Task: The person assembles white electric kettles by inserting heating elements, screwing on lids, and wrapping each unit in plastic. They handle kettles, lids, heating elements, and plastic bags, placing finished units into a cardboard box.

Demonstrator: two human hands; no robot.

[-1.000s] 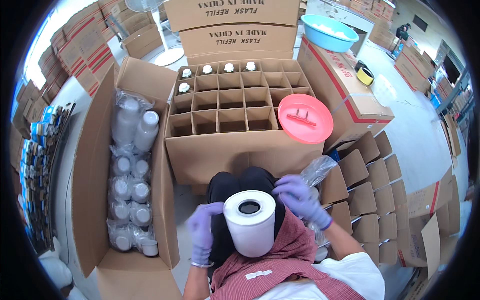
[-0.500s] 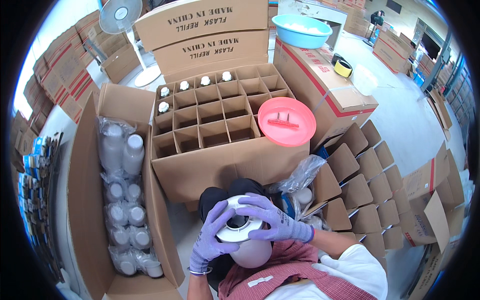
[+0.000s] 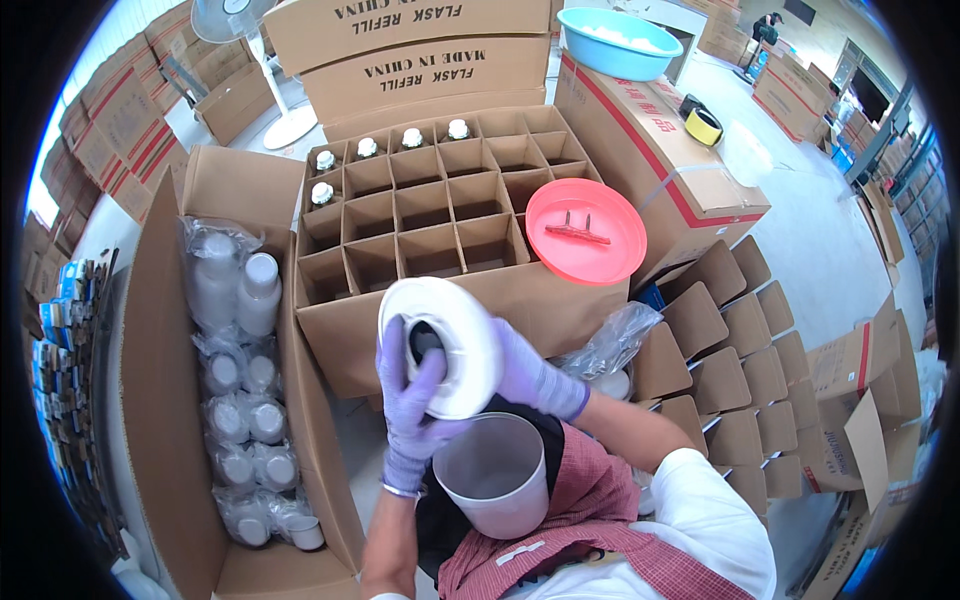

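Between my purple-gloved hands is a white round flask top (image 3: 468, 372) with a dark hole in its middle, tilted on edge. My left hand (image 3: 412, 395) grips it at the hole, fingers closed over the inner rim. My right hand (image 3: 535, 375) closes around its far right side; the right fingertips are hidden behind it. Just below, an open-mouthed light grey flask body (image 3: 492, 478) stands in my lap, apart from the top. Ahead of me is a cardboard carton (image 3: 440, 300) with dividers; several capped bottle necks (image 3: 412, 138) poke from its far left cells.
Left stands a long carton (image 3: 155, 400) with white flasks (image 3: 262, 300) in plastic bags. A red basin (image 3: 600, 255) holding a red tool rests on the carton's right corner. Beyond it, a tall box (image 3: 680, 160) carries a blue basin (image 3: 620, 50) and tape. Cardboard dividers (image 3: 740, 345) spread at right.
Both hands have lifted the white top off the grey body, moving it up and forward and tilting it. The open mouth of the body now shows. The whole view has shifted slightly.
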